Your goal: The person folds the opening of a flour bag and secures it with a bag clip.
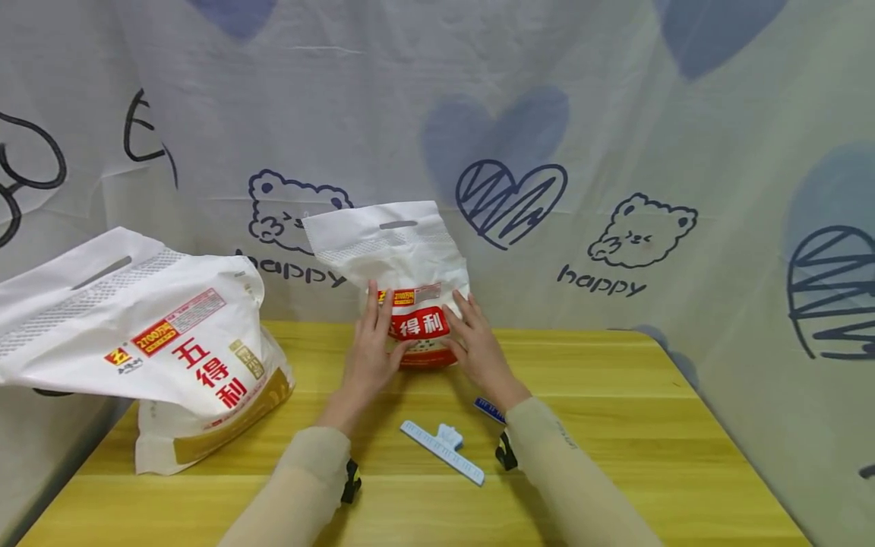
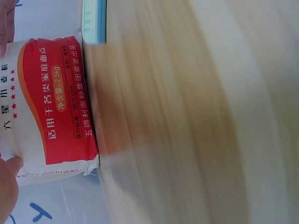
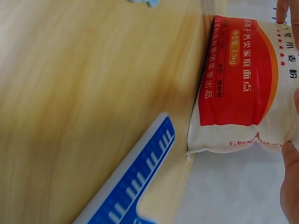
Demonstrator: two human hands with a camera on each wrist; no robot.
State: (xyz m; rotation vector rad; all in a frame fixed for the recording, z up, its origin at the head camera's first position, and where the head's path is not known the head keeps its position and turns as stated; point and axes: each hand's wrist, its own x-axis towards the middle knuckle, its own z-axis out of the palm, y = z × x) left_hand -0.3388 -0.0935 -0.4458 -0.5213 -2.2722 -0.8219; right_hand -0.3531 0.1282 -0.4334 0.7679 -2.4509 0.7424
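Wheat-flour bag [image 1: 410,262] upright at the far edge of the worktop [image 1: 615,425]

Left hand [image 1: 372,346] and right hand [image 1: 478,346] lie against the bag's two sides, fingers mostly straight and spread, thumbs toward its red label [image 1: 427,323]; the white top with its handle slot rises above them before the printed curtain [image 1: 615,114]; a larger white bag [image 1: 198,304] with a gold base stands at left; nearer, a light-blue sealing clip [image 1: 440,450] lies flat, and a dark-blue sealing clip [image 1: 488,409] lies by the right forearm, partly hidden.
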